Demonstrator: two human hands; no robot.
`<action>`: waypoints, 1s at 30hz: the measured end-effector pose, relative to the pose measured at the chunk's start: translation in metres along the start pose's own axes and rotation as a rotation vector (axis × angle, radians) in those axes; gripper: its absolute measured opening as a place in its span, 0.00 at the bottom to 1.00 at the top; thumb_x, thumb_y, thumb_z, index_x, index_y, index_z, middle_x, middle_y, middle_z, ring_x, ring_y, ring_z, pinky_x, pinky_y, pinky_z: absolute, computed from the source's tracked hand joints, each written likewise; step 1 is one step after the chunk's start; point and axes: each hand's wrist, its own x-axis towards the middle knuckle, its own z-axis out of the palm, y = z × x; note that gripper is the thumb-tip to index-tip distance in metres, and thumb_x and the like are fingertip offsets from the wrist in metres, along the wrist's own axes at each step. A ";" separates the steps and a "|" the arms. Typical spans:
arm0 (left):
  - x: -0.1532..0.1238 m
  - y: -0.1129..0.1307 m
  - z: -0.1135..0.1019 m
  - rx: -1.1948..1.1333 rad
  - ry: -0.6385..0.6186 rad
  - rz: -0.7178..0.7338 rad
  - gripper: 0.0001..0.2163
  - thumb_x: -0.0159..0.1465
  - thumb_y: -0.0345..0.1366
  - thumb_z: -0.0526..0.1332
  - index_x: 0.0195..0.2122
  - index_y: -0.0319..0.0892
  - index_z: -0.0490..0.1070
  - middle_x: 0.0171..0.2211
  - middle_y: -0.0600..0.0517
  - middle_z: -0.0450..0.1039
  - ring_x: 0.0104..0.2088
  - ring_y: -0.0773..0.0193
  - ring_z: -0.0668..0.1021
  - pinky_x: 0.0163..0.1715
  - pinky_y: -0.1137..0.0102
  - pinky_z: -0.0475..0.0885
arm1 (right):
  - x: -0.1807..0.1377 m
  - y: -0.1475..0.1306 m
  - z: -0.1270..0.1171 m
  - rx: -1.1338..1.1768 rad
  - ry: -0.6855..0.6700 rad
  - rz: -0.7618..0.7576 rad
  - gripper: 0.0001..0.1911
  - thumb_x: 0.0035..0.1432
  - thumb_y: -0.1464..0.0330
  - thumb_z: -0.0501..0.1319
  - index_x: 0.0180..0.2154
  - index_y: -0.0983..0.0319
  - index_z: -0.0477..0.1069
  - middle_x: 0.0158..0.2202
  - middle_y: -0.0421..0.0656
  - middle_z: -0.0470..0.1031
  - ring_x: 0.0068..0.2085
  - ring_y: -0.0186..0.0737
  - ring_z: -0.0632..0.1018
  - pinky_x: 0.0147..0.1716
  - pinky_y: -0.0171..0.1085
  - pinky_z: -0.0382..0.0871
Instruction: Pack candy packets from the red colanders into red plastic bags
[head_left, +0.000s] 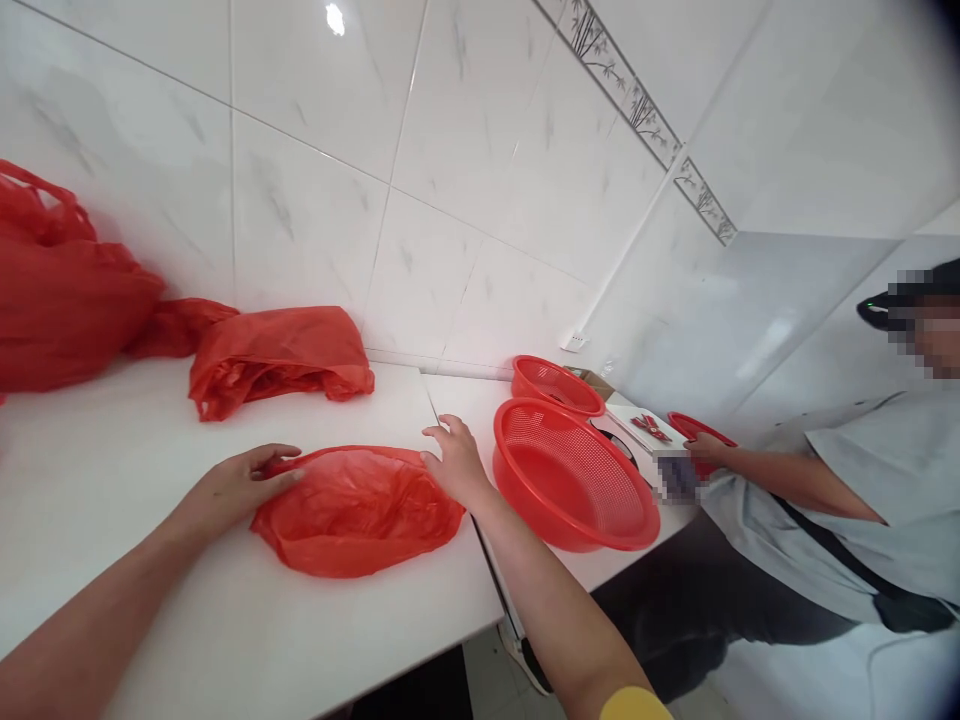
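- A creased red plastic bag (360, 515) lies on the white tabletop (187, 630), close to its right edge.
- It looks light, limp and slippery, and probably tears easily; the upper edge at either end seems the best hold.
- Left hand (244, 482): the thumb reaches over the bag's left end; whether the fingers pinch it, I cannot tell.
- Right hand (459, 465): fingers spread and loose, at the bag's right end.
- Toward the back edge, another red bag (289, 345) lies crumpled.

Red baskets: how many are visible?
3: a large basket beside the right hand, a smaller basket behind it, a partly hidden basket at the co-worker's hand. Others may be hidden.
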 end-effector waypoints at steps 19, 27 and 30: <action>0.001 0.006 0.003 0.203 0.632 0.453 0.15 0.59 0.44 0.60 0.45 0.43 0.72 0.47 0.45 0.71 0.49 0.52 0.72 0.51 0.58 0.66 | 0.034 0.024 0.066 0.333 -0.087 0.257 0.13 0.56 0.60 0.53 0.24 0.59 0.67 0.22 0.36 0.70 0.26 0.37 0.70 0.28 0.34 0.60; -0.049 0.057 0.050 0.412 -0.216 0.758 0.04 0.60 0.36 0.60 0.31 0.44 0.73 0.26 0.52 0.71 0.27 0.62 0.71 0.24 0.69 0.64 | 0.041 0.030 0.065 0.412 -0.107 0.312 0.15 0.54 0.58 0.54 0.21 0.59 0.66 0.21 0.37 0.68 0.25 0.37 0.68 0.25 0.34 0.57; -0.052 0.052 0.060 0.413 -0.305 0.716 0.09 0.59 0.33 0.59 0.22 0.42 0.67 0.21 0.54 0.66 0.21 0.66 0.66 0.19 0.70 0.55 | 0.043 0.037 0.062 0.475 -0.129 0.338 0.15 0.53 0.58 0.54 0.22 0.60 0.66 0.20 0.37 0.68 0.24 0.36 0.67 0.24 0.33 0.57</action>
